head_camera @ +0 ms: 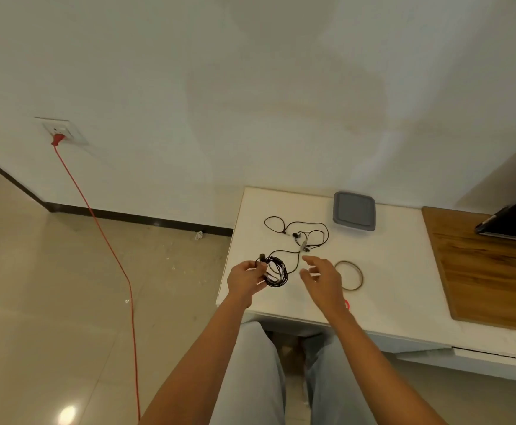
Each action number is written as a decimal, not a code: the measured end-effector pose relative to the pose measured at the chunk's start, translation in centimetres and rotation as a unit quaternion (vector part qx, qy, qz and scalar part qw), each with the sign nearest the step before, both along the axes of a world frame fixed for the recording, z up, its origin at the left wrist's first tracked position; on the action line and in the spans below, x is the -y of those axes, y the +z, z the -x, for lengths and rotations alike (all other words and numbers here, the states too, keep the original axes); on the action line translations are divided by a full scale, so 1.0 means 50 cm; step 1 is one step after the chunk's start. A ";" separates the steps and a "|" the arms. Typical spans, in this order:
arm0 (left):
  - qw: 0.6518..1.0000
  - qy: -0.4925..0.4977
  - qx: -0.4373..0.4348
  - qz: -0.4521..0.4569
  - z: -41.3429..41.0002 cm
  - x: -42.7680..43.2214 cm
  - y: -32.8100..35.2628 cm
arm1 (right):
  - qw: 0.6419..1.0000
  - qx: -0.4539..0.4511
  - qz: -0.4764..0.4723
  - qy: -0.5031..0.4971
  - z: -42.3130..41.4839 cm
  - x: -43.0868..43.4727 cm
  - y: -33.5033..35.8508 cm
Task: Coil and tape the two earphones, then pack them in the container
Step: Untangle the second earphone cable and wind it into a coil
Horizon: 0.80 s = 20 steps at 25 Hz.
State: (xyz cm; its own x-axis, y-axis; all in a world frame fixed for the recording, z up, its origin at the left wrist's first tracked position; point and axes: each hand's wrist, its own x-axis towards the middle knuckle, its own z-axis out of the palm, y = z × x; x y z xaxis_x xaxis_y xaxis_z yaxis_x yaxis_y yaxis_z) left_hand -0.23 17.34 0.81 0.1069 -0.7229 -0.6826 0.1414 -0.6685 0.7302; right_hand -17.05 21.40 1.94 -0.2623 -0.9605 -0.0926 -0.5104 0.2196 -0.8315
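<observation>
My left hand (245, 280) grips a partly coiled black earphone cable (276, 273) just above the white table (382, 289). A loose tail of that cable runs up and right toward more uncoiled black earphone wire (296, 233) lying spread on the table. My right hand (322, 279) hovers to the right of the coil with fingers apart and nothing in it. A thin roll of tape (349, 276) lies flat just right of my right hand. The grey lidded container (354, 214) sits at the table's back, lid on.
A wooden board (490, 265) covers the table's right part, with a dark laptop-like device (514, 222) at its far edge. A red cable (103, 237) runs from a wall socket (62, 133) down across the tiled floor at left. My legs are under the table's near edge.
</observation>
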 end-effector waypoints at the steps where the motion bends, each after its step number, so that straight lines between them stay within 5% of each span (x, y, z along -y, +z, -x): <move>1: 1.000 -0.019 0.012 -0.010 -0.011 0.009 -0.027 | 0.998 -0.021 -0.057 0.003 0.011 0.016 -0.026; 4: 0.988 -0.098 0.117 -0.019 -0.040 0.023 -0.093 | 0.980 -0.067 -0.174 0.065 0.029 0.050 -0.097; 8: 0.940 -0.187 0.285 0.034 -0.053 0.047 -0.133 | 0.964 -0.105 -0.194 0.148 0.021 0.083 -0.154; 12: 0.932 -0.187 0.299 0.078 -0.028 0.083 -0.122 | 0.945 -0.193 -0.161 0.210 0.003 0.098 -0.190; 17: 0.916 -0.234 0.287 0.153 0.002 0.089 -0.085 | 0.942 -0.276 -0.132 0.137 0.006 0.075 -0.218; 20: 0.875 -0.369 0.228 0.214 0.020 0.084 -0.054 | 0.978 -0.197 -0.036 0.058 0.003 0.079 -0.169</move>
